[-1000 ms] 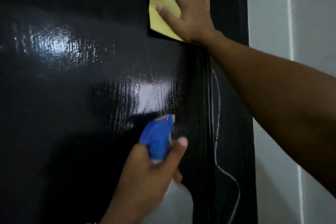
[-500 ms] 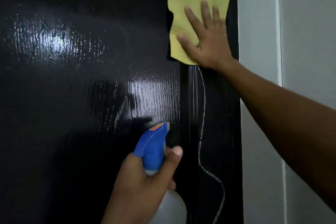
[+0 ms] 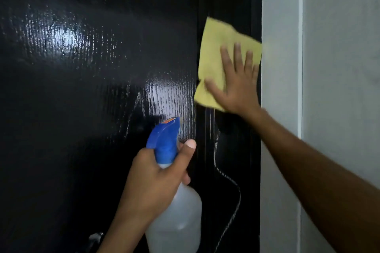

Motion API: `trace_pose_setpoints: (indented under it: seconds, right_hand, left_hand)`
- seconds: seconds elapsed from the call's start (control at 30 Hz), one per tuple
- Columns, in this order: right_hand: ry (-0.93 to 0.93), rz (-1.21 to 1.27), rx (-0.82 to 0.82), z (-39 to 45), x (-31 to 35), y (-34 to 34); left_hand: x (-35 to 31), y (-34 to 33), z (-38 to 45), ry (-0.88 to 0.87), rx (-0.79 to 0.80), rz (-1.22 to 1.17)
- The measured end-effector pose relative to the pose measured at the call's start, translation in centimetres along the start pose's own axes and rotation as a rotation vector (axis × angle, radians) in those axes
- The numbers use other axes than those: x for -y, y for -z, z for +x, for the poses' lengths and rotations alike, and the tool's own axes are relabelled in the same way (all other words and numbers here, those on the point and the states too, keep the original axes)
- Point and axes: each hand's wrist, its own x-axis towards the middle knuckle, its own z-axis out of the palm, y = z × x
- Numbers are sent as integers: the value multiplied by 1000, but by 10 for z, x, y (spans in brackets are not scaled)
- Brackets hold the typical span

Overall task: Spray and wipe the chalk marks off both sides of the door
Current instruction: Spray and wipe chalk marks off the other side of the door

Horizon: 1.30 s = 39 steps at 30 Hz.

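Door [image 3: 86, 88]: black, glossy, wood-grain texture, filling the left and centre of the frame; wet sheen with glare patches at upper left and centre. Chalk mark [image 3: 230, 183]: thin white wavy line on the door's right vertical strip, running from mid-height to the lower edge of the frame. Cloth [image 3: 213, 51]: yellow, crumpled, pressed flat against the door at centre right, above the chalk mark's upper end. Spray bottle [image 3: 176, 217]: translucent white body, blue trigger head with orange nozzle tip, upright at lower centre, nozzle toward the door.
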Motion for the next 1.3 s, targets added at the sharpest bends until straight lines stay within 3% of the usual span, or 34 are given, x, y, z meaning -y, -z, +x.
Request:
trace_pose_setpoints:
  seconds: [0.13,0.23,0.37,0.5,0.6,0.77,0.93,1.07,1.3]
  right_hand:
    - [-56,20,-61,96,3,19]
    - [-38,3,-129,96,2,13]
    - [15,-1,-151,1,14,-6]
    - [29,16,-41,-172,18,-31]
    - [27,8,47,-231,12,-40]
    - [33,27,49,-153,10,-26]
    - [-108,30,-64,-57,25,-14]
    - [-83,6,-108,-74,27,-21]
    - [-69,27,-9,-181,30,-36]
  left_hand:
    - [-3,3,-13,-10,-61,-24]
    - [-3,5,-25,24,-115,-44]
    - [0,1,-29,13,-111,78]
    - [-3,-5,-32,-35,-155,90]
    - [-8,-9,-41,-46,-153,62]
    - [-18,-9,-54,-101,-170,103]
    - [-13,-10,-49,-7,-160,109]
    - [-7,-6,-49,23,-175,137]
    - [4,19,-59,13,-186,197]
